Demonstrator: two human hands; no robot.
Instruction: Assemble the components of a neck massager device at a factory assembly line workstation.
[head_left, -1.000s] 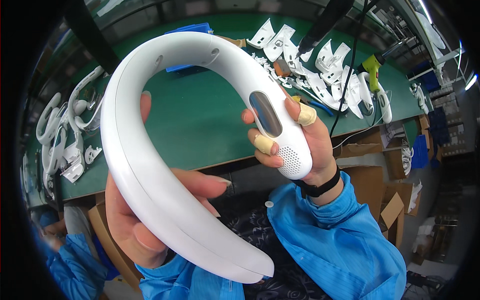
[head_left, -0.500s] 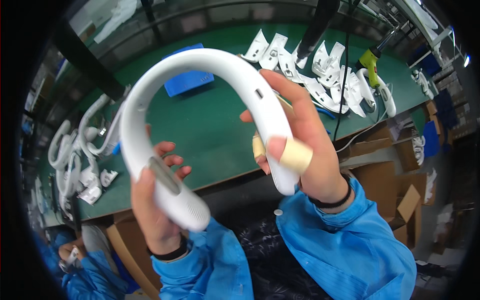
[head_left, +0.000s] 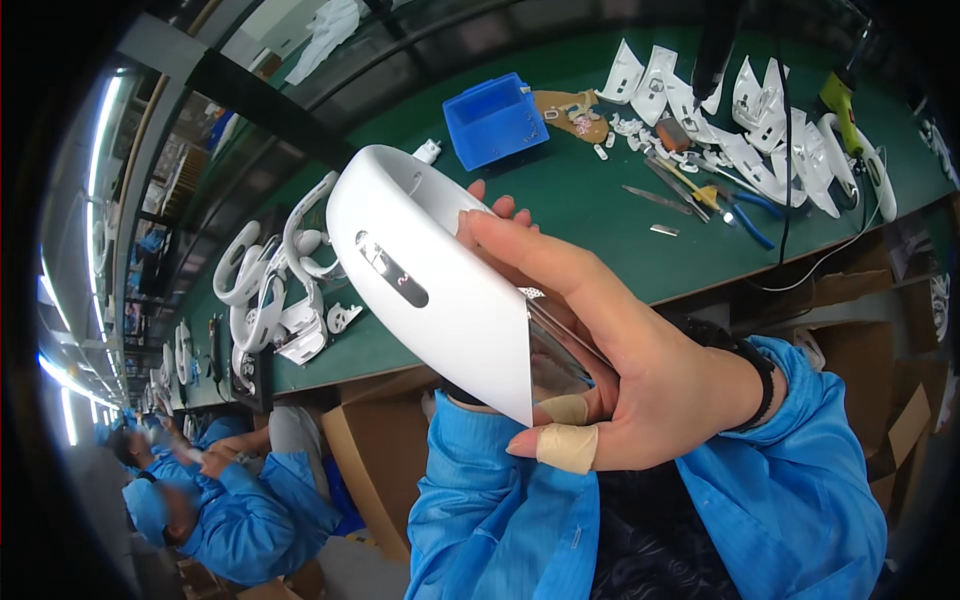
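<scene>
One white curved band (head_left: 450,310) is held up in front of the person, over the near edge of the green bench (head_left: 600,220), tilted, with a dark oval panel (head_left: 392,268) facing the camera. The right hand (head_left: 660,370) holds it with fingers curved about its near end, index finger along the upper side and taped thumb at the lower tip. Of the left hand (head_left: 500,206), only fingertips show beyond the upper rim; the band hides the rest, so its grip cannot be told.

Beyond the band stands a blue tray (head_left: 505,155), with a brown sheet (head_left: 560,122) bearing small parts beside it. Farther right lie tweezers (head_left: 655,198), blue-handled pliers (head_left: 752,225), white shells (head_left: 655,85) and a yellow-green driver (head_left: 840,105). More white bands (head_left: 265,290) cluster at left; a co-worker (head_left: 250,520) in blue sits near a cardboard box (head_left: 375,460).
</scene>
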